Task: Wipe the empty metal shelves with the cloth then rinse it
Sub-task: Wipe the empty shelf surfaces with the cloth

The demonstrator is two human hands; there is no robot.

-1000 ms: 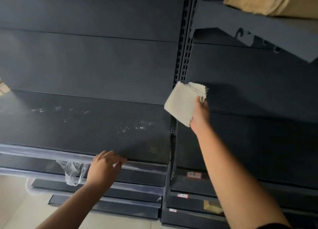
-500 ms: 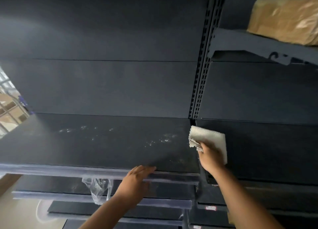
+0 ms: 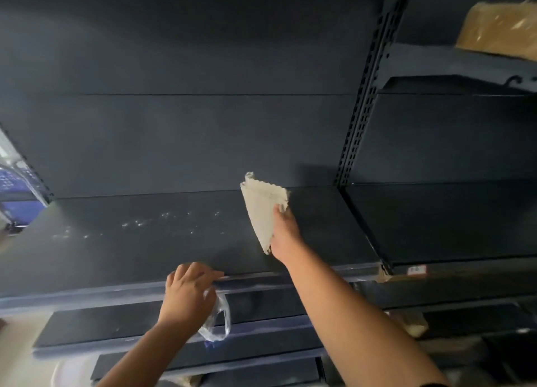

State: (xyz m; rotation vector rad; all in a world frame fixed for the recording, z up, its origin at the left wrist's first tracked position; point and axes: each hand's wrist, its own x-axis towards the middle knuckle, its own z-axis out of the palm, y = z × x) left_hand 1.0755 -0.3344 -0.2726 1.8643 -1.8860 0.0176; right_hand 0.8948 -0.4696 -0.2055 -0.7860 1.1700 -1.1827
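**A:** Start at your right hand [image 3: 283, 232]. What has it got?

**B:** It's closed around the folded cloth [image 3: 263, 209], pinching the near right edge. The cloth stands up from the shelf [image 3: 145, 241], its long axis running from about 5 o'clock at your palm to 11 o'clock at the free corner. I can't tell whether its lower tip is touching the metal.

**A:** And the dirty part?

**B:** The pale smudges [image 3: 139, 223] lie towards 9 o'clock from that hand, across the shelf top, well apart from the cloth. Your right hand is nearer them on the surface; I'd judge the next stroke calls for laying the cloth flat and sweeping left.

**A:** The arm?

**B:** Your right forearm reaches up from 5 o'clock, wrist nearly straight, over the front lip.

**A:** The other hand?

**B:** Your left hand [image 3: 189, 293] is curled over the shelf's front edge [image 3: 87, 292] at 7 o'clock from the cloth, fingers hooked on the rail, bracing. A clear plastic bag [image 3: 218, 322] hangs just beneath it; whether the hand holds it, I can't tell.
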